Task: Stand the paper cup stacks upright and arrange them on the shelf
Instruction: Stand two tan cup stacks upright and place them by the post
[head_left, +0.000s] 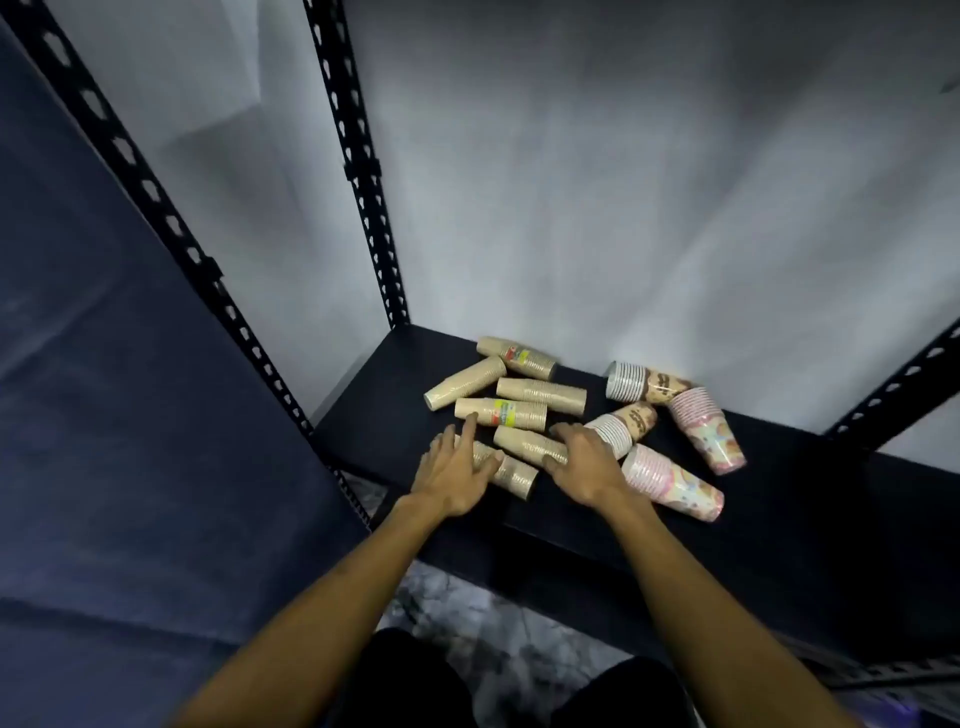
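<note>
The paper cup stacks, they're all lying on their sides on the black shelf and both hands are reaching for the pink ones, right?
Not quite. The head view shows the left hand and right hand on the tan stacks, not the pink stacks. The rest holds: every stack lies on its side on the black shelf.

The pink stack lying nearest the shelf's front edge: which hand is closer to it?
Right. The right hand lies just left of the pink stack; the left hand rests farther left, on a kraft stack.
</note>
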